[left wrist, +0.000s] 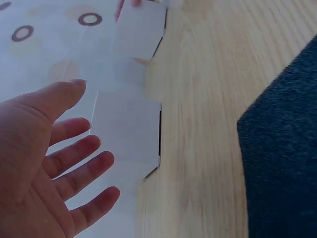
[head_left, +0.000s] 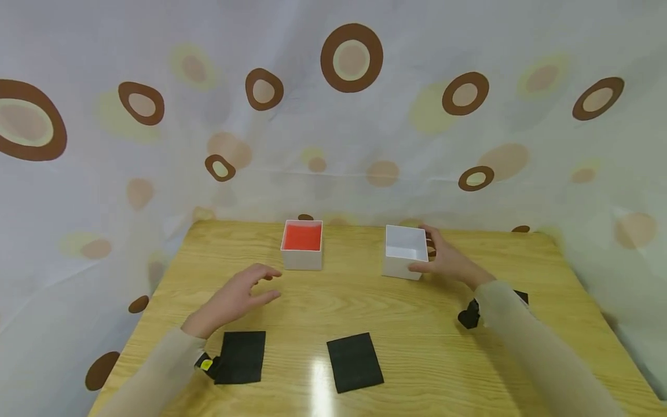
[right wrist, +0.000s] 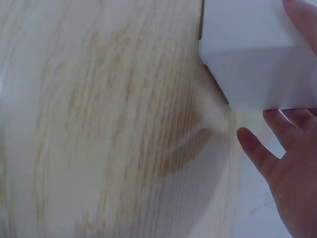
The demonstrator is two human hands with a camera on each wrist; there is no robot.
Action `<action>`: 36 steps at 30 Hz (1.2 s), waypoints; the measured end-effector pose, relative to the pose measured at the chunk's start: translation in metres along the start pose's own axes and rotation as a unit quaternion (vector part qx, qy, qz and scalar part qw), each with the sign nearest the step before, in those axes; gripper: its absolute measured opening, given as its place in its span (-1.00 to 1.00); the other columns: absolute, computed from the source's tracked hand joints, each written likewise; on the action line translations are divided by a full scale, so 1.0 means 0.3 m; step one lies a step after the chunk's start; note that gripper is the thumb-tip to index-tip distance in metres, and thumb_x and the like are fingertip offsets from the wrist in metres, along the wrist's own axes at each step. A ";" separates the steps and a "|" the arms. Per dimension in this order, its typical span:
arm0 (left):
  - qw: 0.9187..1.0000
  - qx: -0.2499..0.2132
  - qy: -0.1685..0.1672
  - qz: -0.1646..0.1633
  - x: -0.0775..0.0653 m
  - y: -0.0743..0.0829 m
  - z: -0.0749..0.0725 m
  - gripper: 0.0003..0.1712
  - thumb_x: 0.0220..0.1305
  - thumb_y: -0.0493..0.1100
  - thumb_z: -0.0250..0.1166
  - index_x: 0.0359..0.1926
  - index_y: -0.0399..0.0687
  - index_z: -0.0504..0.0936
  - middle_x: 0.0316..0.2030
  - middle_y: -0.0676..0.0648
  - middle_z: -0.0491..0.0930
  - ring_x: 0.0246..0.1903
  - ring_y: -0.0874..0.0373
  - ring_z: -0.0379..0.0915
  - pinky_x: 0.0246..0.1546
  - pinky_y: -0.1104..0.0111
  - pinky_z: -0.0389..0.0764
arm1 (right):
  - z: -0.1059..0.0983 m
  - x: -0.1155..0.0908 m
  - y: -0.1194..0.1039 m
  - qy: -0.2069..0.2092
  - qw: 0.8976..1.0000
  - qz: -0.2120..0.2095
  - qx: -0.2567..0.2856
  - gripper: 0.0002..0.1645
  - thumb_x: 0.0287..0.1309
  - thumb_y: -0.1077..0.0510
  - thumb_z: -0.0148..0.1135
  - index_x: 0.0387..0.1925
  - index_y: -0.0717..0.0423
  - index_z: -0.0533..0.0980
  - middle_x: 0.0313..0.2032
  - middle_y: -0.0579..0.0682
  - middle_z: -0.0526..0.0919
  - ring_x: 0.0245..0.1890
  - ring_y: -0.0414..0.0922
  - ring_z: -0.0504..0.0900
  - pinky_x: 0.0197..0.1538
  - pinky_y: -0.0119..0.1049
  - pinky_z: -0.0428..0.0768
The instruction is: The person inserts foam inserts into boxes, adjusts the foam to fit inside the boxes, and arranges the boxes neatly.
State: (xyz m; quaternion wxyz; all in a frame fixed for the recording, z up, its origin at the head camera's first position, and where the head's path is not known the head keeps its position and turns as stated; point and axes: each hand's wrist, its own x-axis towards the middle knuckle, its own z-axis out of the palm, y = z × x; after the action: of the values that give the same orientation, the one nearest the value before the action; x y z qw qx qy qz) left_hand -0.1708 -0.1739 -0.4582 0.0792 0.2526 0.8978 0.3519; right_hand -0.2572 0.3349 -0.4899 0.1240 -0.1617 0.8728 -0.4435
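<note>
At the back right of the table, my right hand [head_left: 443, 259] holds a white open-topped box [head_left: 400, 267], thumb on its front and fingers at its far right side. The box looks bare inside. In the right wrist view the same white box [right wrist: 262, 74] fills the upper right, and one finger of the right hand [right wrist: 297, 173] stands apart from it. A second white box [head_left: 303, 260] with a red inside stands to the left. Short of it, my left hand [head_left: 234, 296] hovers with fingers spread, touching nothing; the left wrist view shows its palm side.
Two black squares [head_left: 242, 357] [head_left: 355, 362] lie flat on the wooden table [head_left: 292, 313] towards the front. Part of another black piece [head_left: 521, 296] shows behind the right sleeve. A patterned curtain [head_left: 333, 127] hangs along the table's back edge and sides.
</note>
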 end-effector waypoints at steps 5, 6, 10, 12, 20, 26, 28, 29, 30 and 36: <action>0.998 0.038 -0.038 0.031 -0.069 -0.018 0.000 -0.51 0.45 0.03 0.37 0.23 -0.16 0.62 0.13 -0.11 0.63 0.09 -0.10 0.58 0.09 -0.04 0.61 | 0.012 0.003 -0.003 0.001 1.000 0.002 0.016 0.37 0.17 0.08 0.57 0.60 0.29 -0.24 0.44 0.35 0.17 0.35 0.29 0.34 0.30 0.21 0.42; 0.998 0.038 -0.045 0.035 -0.081 -0.025 -0.003 -0.52 0.45 0.03 0.37 0.21 -0.16 0.63 0.11 -0.12 0.65 0.06 -0.09 0.59 0.07 -0.02 0.63 | 0.012 0.004 -0.004 0.001 1.000 0.003 0.017 0.37 0.17 0.08 0.57 0.61 0.28 -0.25 0.44 0.34 0.16 0.36 0.29 0.33 0.31 0.22 0.41; 0.996 0.020 -0.079 0.025 -0.126 -0.058 -0.030 -0.51 0.39 0.04 0.42 0.17 -0.17 0.66 0.06 -0.11 0.68 -0.01 -0.04 0.62 -0.01 0.01 0.65 | 0.005 0.015 -0.012 -0.005 1.000 0.011 0.019 0.38 0.18 0.06 0.57 0.62 0.24 -0.26 0.45 0.33 0.15 0.37 0.30 0.32 0.34 0.25 0.39; 0.996 0.010 -0.093 0.002 -0.148 -0.074 -0.041 -0.50 0.36 0.06 0.44 0.16 -0.16 0.66 0.06 -0.10 0.68 -0.01 -0.03 0.61 -0.01 0.03 0.64 | 0.002 0.015 -0.013 -0.007 1.000 0.015 0.018 0.38 0.18 0.05 0.56 0.62 0.24 -0.27 0.45 0.32 0.15 0.38 0.30 0.31 0.35 0.26 0.39; 0.992 0.038 -0.108 -0.055 -0.244 -0.115 -0.051 -0.38 0.22 0.18 0.52 0.17 -0.06 0.63 0.05 0.00 0.61 -0.11 0.11 0.55 -0.10 0.18 0.64 | 0.005 0.000 -0.015 -0.010 1.000 0.009 0.028 0.35 0.20 0.08 0.55 0.61 0.24 -0.26 0.44 0.32 0.16 0.39 0.29 0.30 0.35 0.24 0.38; 0.991 0.060 -0.098 -0.073 -0.288 -0.151 -0.048 -0.33 0.11 0.20 0.59 0.06 -0.09 0.58 -0.14 0.03 0.51 -0.33 0.27 0.37 -0.28 0.32 0.53 | 0.012 -0.001 -0.011 -0.010 1.000 0.008 0.022 0.33 0.20 0.08 0.55 0.60 0.24 -0.24 0.44 0.31 0.17 0.40 0.29 0.30 0.35 0.24 0.38; 0.990 0.067 -0.099 -0.072 -0.299 -0.163 -0.045 -0.31 0.09 0.23 0.59 0.06 -0.08 0.57 -0.15 0.04 0.51 -0.31 0.26 0.38 -0.26 0.30 0.53 | 0.012 0.004 -0.003 -0.008 1.000 0.011 0.024 0.33 0.19 0.07 0.56 0.60 0.23 -0.22 0.43 0.29 0.18 0.39 0.28 0.31 0.35 0.24 0.39; 0.991 0.068 -0.097 -0.070 -0.304 -0.165 -0.043 -0.27 0.08 0.25 0.59 0.09 -0.08 0.58 -0.11 0.04 0.52 -0.26 0.23 0.42 -0.21 0.26 0.56 | 0.011 0.006 0.001 -0.007 1.000 0.010 0.022 0.34 0.19 0.07 0.56 0.60 0.24 -0.23 0.43 0.30 0.19 0.39 0.28 0.32 0.34 0.24 0.40; 0.991 0.069 -0.095 -0.065 -0.311 -0.167 -0.040 -0.21 0.06 0.28 0.59 0.14 -0.10 0.57 -0.06 0.02 0.54 -0.18 0.17 0.46 -0.14 0.20 0.58 | 0.011 0.009 0.003 -0.006 1.000 0.012 0.022 0.35 0.18 0.07 0.56 0.61 0.23 -0.23 0.42 0.29 0.19 0.38 0.28 0.32 0.34 0.24 0.40; 0.991 0.109 -0.073 -0.019 -0.355 -0.176 -0.013 0.22 -0.15 0.46 0.58 0.37 -0.22 0.44 0.20 -0.19 0.46 0.17 -0.25 0.42 0.03 -0.14 0.57 | 0.006 0.006 0.002 -0.006 1.000 0.019 0.023 0.34 0.19 0.05 0.56 0.61 0.22 -0.23 0.43 0.30 0.16 0.40 0.29 0.30 0.36 0.25 0.38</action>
State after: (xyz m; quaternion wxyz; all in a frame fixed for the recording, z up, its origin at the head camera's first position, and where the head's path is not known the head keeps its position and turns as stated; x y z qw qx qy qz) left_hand -0.1015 -0.2634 -0.4945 0.1235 0.2676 0.9272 0.2310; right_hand -0.2584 0.3333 -0.4917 0.1415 -0.1447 0.8643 -0.4604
